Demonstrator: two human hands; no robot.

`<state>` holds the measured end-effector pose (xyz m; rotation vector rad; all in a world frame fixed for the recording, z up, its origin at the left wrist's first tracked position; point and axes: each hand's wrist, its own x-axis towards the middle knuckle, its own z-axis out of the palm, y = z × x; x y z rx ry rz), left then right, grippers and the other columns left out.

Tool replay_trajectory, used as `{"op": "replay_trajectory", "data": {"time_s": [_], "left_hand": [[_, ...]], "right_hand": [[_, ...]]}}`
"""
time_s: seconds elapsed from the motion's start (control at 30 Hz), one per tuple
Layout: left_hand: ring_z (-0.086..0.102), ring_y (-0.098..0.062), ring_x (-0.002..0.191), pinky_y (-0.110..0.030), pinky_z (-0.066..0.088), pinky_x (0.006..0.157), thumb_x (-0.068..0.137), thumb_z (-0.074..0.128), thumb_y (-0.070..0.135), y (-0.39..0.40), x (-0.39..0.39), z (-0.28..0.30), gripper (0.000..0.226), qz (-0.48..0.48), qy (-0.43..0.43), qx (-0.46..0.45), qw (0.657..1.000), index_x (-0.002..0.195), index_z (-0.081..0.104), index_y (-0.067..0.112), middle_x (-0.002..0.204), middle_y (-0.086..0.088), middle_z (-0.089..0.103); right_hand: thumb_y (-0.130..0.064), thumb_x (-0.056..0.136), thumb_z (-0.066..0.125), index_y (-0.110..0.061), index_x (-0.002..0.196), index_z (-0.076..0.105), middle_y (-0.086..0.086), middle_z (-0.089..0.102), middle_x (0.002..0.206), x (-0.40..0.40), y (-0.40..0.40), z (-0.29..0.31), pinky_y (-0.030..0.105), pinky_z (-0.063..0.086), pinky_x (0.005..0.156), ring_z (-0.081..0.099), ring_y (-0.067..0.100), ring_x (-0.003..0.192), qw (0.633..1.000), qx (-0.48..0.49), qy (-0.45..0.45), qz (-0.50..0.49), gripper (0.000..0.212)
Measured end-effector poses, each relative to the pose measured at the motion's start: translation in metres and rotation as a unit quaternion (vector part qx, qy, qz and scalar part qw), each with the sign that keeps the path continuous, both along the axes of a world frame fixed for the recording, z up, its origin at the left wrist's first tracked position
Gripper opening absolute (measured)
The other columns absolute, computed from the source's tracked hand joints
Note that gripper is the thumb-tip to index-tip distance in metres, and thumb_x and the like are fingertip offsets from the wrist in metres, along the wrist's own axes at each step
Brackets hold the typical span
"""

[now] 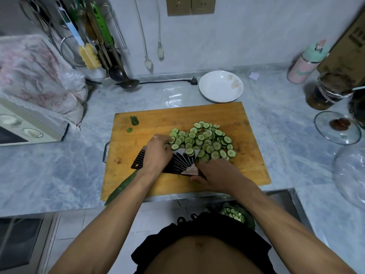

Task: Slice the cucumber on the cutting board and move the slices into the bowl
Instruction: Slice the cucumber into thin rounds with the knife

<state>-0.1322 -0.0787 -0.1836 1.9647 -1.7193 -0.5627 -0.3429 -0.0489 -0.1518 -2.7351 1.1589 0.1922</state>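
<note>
Right hand: knife handle gripped, blade laid flat on cutting board. Left hand: fingers curled against slices; grip uncertain. Risk: slices spilled off board onto worktop when lifted towards bowl behind board.

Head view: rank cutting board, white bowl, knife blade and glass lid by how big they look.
1. cutting board
2. knife blade, partly hidden by hands
3. white bowl and glass lid look alike; unranked.

Pale marbled wall, double socket, blue-grey marble counter, white floor tiles.
</note>
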Motion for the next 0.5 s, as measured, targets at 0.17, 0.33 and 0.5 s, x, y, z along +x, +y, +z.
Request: {"op": "replay_trajectory", "data": {"time_s": [0.17, 0.33, 0.5], "left_hand": [[0.058, -0.026, 0.113, -0.031, 0.046, 0.095, 0.085, 0.053, 0.002, 0.004, 0.000, 0.001, 0.035, -0.130, -0.023, 0.033, 0.991, 0.112, 0.072, 0.013, 0.120, -0.007, 0.065], [0.060, -0.024, 0.112, -0.028, 0.045, 0.096, 0.080, 0.049, -0.010, 0.003, -0.004, 0.010, 0.042, -0.134, 0.005, -0.035, 0.990, 0.107, 0.074, 0.010, 0.116, -0.008, 0.067], [0.064, -0.023, 0.096, -0.032, 0.053, 0.086, 0.069, 0.038, 0.000, 0.015, -0.017, 0.016, 0.045, -0.262, 0.014, -0.013, 0.965, 0.092, 0.076, 0.007, 0.097, -0.007, 0.071]], "right_hand": [[-0.056, 0.101, 0.034, -0.011, 0.124, 0.056, 0.011, 0.069, 0.101, -0.001, -0.005, 0.003, 0.033, 0.033, 0.062, 0.065, 0.031, 0.090, 1.000, -0.008, -0.008, 0.001, 0.055], [-0.055, 0.101, 0.036, -0.011, 0.110, 0.059, 0.009, 0.069, 0.100, -0.001, -0.006, 0.004, 0.033, 0.034, 0.064, 0.065, 0.030, 0.089, 1.000, 0.005, -0.008, -0.008, 0.051], [-0.055, 0.102, 0.032, -0.010, 0.111, 0.058, 0.010, 0.068, 0.099, -0.002, -0.004, 0.006, 0.032, 0.029, 0.064, 0.065, 0.030, 0.087, 1.000, 0.001, 0.007, -0.011, 0.053]]}}
